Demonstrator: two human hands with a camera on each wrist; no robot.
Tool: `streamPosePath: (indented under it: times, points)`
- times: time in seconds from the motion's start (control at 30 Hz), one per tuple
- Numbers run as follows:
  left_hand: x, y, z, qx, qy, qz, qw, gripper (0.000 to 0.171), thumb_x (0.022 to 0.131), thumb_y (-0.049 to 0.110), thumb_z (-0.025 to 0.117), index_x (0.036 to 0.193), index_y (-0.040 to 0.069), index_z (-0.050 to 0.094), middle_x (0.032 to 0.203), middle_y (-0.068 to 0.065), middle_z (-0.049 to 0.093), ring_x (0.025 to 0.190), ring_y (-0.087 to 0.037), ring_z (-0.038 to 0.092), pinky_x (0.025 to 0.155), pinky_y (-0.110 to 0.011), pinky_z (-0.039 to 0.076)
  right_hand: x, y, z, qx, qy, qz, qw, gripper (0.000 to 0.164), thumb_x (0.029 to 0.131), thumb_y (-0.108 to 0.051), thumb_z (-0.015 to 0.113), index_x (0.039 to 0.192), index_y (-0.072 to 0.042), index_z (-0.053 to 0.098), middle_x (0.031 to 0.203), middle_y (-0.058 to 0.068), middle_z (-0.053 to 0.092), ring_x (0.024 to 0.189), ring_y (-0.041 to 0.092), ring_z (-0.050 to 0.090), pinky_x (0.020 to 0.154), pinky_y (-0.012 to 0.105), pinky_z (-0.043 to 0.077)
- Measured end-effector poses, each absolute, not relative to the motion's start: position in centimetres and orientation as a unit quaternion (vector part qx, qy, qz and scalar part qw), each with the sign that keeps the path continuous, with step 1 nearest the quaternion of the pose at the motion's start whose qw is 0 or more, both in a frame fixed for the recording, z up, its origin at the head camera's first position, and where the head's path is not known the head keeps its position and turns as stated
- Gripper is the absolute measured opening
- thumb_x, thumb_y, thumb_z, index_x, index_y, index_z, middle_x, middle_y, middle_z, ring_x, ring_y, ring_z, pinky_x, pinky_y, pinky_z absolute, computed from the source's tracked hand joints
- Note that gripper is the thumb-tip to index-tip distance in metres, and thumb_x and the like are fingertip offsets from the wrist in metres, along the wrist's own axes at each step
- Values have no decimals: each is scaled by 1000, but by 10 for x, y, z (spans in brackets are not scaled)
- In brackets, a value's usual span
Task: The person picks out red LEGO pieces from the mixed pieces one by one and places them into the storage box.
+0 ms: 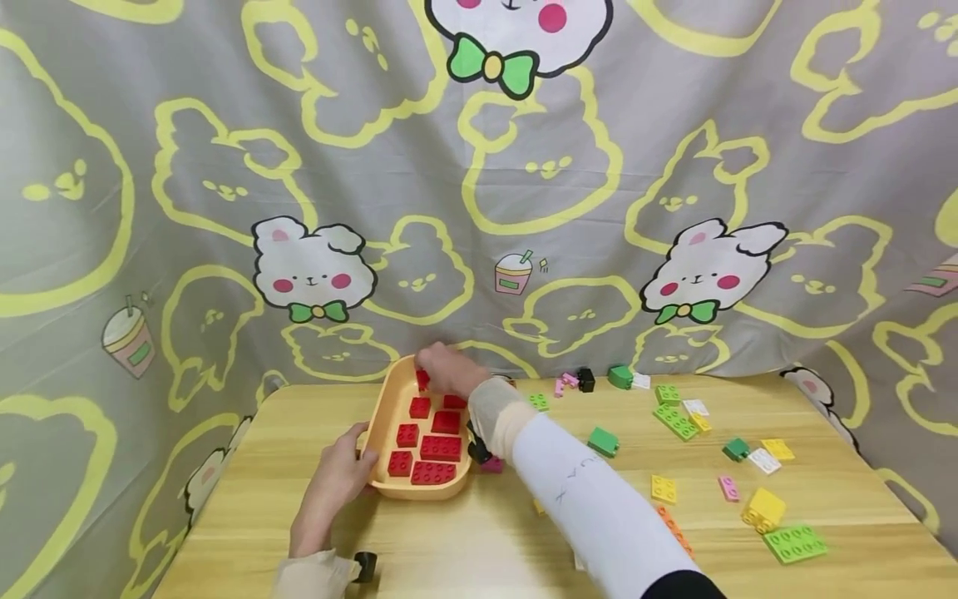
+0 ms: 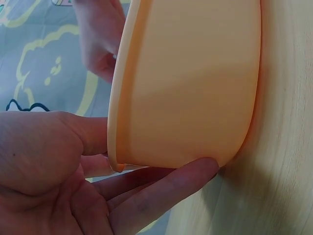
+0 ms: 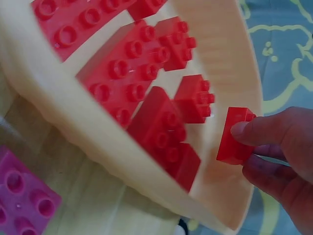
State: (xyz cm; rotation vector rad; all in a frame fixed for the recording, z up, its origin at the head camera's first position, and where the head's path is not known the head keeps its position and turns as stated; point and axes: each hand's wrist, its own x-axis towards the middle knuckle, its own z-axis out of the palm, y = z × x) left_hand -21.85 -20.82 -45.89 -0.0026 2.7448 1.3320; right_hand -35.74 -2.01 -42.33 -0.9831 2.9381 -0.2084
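A pale orange tray (image 1: 382,433) stands on the table with several red building bricks (image 1: 440,448) laid in it, studs up. My left hand (image 1: 340,470) grips its near left rim, thumb over the edge and fingers against the outer wall, as the left wrist view shows with the hand (image 2: 73,181). Between thumb and fingers, my right hand (image 1: 449,368) pinches a small red brick (image 3: 235,136) inside the tray's far end. In the right wrist view, that hand (image 3: 288,156) is beside the tray's end wall, and the other red bricks lie to its left.
Loose bricks are spread over the table's right side, among them a dark green brick (image 1: 603,442), a lime green brick (image 1: 795,543), a yellow brick (image 1: 764,509) and an orange brick (image 1: 675,530). A magenta brick (image 3: 24,196) lies beside the tray. A patterned curtain (image 1: 479,208) hangs behind the table.
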Motion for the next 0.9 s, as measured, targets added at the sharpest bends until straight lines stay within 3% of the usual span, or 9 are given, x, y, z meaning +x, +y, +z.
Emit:
streamPosePath:
  times: [0.33, 0.57, 0.9]
  points:
    - [-218, -210, -460, 5, 899, 436, 37, 48, 93, -4, 49, 140, -6, 40, 97, -32, 63, 72, -30, 66, 50, -36, 58, -363, -38, -430, -261, 963, -11, 74, 26, 77, -13, 82, 87, -14, 58, 88, 3, 56, 76, 18, 54, 64, 29, 50]
    - [-217, -211, -461, 8, 901, 433, 33, 48, 93, -4, 49, 140, -6, 41, 97, -32, 63, 70, -29, 66, 49, -36, 58, -362, -46, -433, -276, 958, -19, 71, 17, 86, -5, 69, 80, -13, 56, 83, 4, 56, 71, 19, 53, 56, 27, 47]
    - [-218, -213, -462, 6, 900, 435, 30, 49, 92, -5, 49, 140, -7, 41, 98, -34, 63, 71, -28, 66, 49, -35, 58, -360, -47, -437, -279, 957, -29, 76, 19, 87, -3, 66, 80, -14, 52, 82, 3, 55, 74, 19, 51, 59, 26, 43]
